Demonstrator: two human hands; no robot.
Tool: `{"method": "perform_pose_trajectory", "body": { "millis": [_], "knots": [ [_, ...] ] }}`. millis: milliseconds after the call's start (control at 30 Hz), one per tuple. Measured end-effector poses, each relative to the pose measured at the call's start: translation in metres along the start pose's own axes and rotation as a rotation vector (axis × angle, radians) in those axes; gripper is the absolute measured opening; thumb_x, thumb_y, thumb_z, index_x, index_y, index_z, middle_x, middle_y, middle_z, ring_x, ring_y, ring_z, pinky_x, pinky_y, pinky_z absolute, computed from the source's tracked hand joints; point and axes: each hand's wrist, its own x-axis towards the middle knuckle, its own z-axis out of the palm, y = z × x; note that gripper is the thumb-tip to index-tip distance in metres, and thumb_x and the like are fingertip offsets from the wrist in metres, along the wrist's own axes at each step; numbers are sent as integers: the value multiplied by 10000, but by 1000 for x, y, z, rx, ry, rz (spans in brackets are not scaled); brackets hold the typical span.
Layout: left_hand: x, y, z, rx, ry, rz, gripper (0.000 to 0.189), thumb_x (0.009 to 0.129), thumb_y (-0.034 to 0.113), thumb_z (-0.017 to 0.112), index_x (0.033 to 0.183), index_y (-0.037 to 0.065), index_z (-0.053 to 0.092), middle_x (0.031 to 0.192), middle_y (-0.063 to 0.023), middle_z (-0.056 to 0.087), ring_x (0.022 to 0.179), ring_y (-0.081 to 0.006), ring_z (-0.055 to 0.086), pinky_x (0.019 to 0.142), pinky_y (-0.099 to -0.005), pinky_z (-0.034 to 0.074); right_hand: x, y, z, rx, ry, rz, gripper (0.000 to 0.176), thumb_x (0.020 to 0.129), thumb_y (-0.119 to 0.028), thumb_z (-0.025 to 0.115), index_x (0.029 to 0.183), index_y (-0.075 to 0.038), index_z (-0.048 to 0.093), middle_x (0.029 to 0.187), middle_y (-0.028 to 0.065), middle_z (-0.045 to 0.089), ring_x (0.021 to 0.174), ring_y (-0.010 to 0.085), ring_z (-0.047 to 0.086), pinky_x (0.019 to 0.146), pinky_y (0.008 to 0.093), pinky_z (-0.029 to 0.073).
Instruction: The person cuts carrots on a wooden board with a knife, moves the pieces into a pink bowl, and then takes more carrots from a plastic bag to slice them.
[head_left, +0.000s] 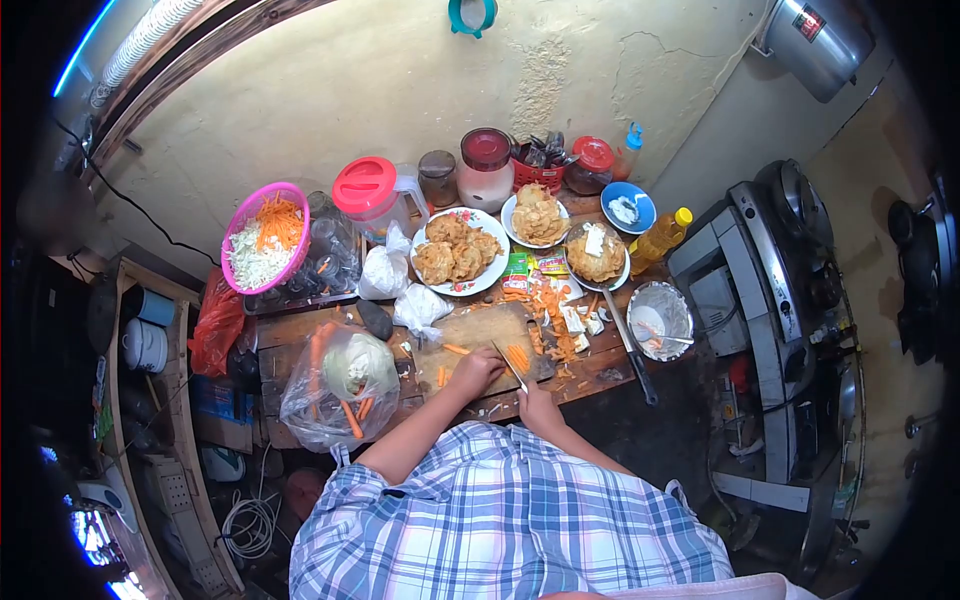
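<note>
A wooden cutting board (462,333) lies near the table's front edge, with cut carrot pieces (517,358) on its right part. My right hand (540,407) is closed round the handle of a knife (508,366), whose blade points away to the upper left, beside the carrot pieces. My left hand (477,373) rests on the board left of the blade, its fingers bent together; what they hold, if anything, is too small to make out. Left of the board sits a clear plastic bag (300,400) with whole carrots and a cabbage (358,364).
A pink basket (296,262) holds shredded carrot and cabbage. Plates of fried food (460,250) stand behind the board. Carrot peelings (548,300), a long-handled strainer (632,350) and a metal bowl (683,345) are to the right. A stove (765,260) stands farther right.
</note>
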Motion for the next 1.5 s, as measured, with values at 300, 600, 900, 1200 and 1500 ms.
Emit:
{"method": "perform_pose_trajectory", "body": {
  "millis": [300, 600, 900, 1200, 1500],
  "knots": [
    [-7, -2, 7, 25, 87, 58, 91, 679, 85, 684, 753, 32, 691, 822, -60, 664, 810, -226, 610, 688, -328, 524, 6, 1, 8, -66, 19, -33, 255, 925, -214, 467, 922, 37, 511, 759, 304, 607, 747, 484, 595, 677, 561, 463],
    [-10, 0, 8, 47, 90, 64, 107, 684, 72, 702, 779, 24, 692, 821, -75, 662, 791, -234, 609, 680, -328, 522, 7, 3, 10, -122, 22, -48, 228, 923, -210, 473, 943, 17, 484, 729, 294, 606, 719, 476, 599, 650, 555, 469],
    [-11, 0, 9, 39, 127, 79, 112, 685, 73, 701, 784, 21, 693, 832, -76, 665, 811, -230, 618, 686, -325, 526, 4, 1, 9, -79, 31, -53, 228, 922, -210, 474, 963, 14, 484, 732, 297, 605, 715, 479, 597, 647, 557, 469],
    [-13, -1, 13, 42, 146, 61, 98, 680, 64, 703, 766, 20, 685, 827, -76, 662, 809, -233, 621, 683, -325, 526, 16, 1, 20, -127, 47, -73, 232, 914, -211, 488, 926, 20, 487, 720, 293, 605, 709, 471, 602, 638, 561, 468],
    [-17, 0, 18, 94, 172, 63, 85, 700, 80, 698, 758, 22, 677, 827, -73, 656, 811, -225, 619, 676, -317, 524, 2, 4, 15, -58, 59, -2, 244, 921, -219, 477, 953, 22, 492, 730, 312, 596, 726, 486, 594, 647, 563, 465]
  ]
}}
